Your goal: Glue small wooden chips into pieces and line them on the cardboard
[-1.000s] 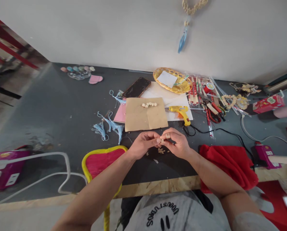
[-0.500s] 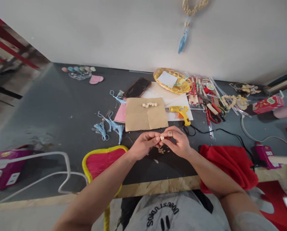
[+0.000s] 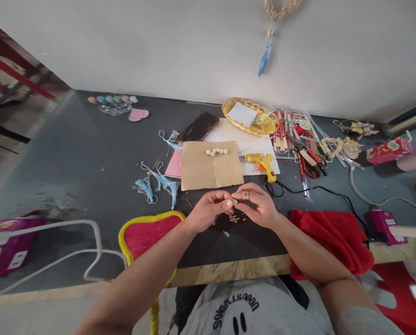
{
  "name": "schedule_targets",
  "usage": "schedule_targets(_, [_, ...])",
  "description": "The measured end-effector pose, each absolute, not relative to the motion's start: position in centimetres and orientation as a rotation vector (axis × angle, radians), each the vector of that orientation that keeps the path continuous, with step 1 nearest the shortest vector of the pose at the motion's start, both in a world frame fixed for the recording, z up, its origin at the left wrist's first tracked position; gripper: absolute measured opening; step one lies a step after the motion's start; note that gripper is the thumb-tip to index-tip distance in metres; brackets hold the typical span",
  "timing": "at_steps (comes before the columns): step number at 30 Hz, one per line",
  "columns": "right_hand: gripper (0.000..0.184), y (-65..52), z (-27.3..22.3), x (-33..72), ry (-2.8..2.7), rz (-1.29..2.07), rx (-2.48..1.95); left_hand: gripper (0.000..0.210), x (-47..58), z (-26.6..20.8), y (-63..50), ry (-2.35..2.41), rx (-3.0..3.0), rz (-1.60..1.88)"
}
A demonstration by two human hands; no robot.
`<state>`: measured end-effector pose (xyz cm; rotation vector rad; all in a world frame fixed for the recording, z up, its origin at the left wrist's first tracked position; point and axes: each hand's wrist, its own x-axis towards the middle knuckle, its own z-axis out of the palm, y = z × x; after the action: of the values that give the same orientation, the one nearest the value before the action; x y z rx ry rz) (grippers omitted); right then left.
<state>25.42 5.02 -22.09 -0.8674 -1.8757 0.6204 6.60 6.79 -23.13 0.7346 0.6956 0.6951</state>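
Observation:
My left hand (image 3: 211, 209) pinches a small cream-coloured knobbly bead (image 3: 235, 202) between thumb and fingertips. On its other side, the thumb and fingers of my right hand (image 3: 258, 207) are closed on the same bead. A small square patch sits on one right finger. Just below my fingertips lie several tiny tan pieces (image 3: 233, 218) on the dark table. Beyond my hands a creased brown paper (image 3: 211, 174) carries a short row of similar cream beads (image 3: 217, 152). A yellow glue gun (image 3: 262, 160) rests at the paper's right edge.
Blue tassels (image 3: 168, 186) lie left of the paper, a phone (image 3: 199, 126) and wicker basket (image 3: 229, 116) behind it. Pliers, scissors and wrapped sticks (image 3: 281, 130) crowd the right. A red cloth (image 3: 330, 239) lies by my right forearm, a yellow-edged pink panel (image 3: 152, 232) by my left.
The bead has been turned between my fingertips, so a more patterned, flower-like side now shows. Both hands stay in nearly the same place, still pinching it.

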Motion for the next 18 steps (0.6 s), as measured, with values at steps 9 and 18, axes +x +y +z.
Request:
schedule_targets(9, [0.011, 4.99, -22.12, 25.25, -1.881, 0.643, -0.916, 0.031, 6.50, -23.61, 6.81, 0.728, 0.785, 0.701])
schedule_targets(18, [0.007, 4.81, -22.23, 25.06, -1.854, 0.675, -0.956, 0.033, 6.74, -23.61, 6.95, 0.728, 0.759, 0.743])
